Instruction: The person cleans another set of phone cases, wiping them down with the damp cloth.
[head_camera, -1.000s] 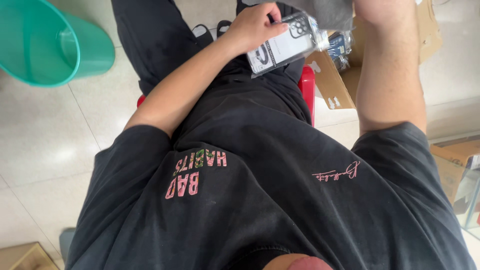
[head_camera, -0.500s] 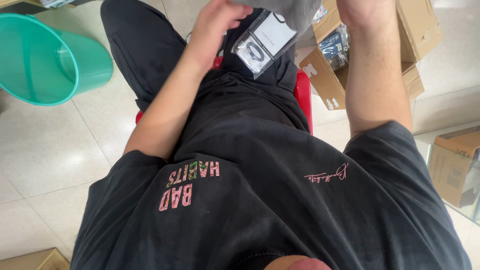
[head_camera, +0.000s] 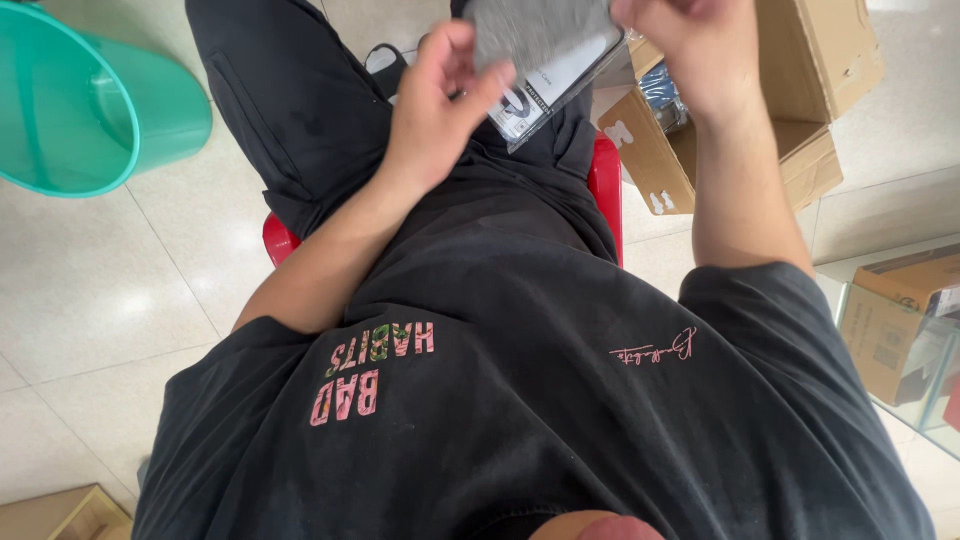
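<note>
My left hand (head_camera: 435, 120) pinches the packet (head_camera: 550, 70) (light, slippery film); right hand (head_camera: 690, 45) grips its soft grey top edge

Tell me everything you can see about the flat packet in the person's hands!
The flat clear plastic packet looks glossy and see-through, with a white card inside bearing dark shapes. A grey fabric-like piece covers its upper part. It is tilted, held above the lap of the person sitting on a red plastic chair. The left hand grips its lower left edge, thumb on top. The right hand is closed at its upper right corner. Its top runs out of the picture.
</note>
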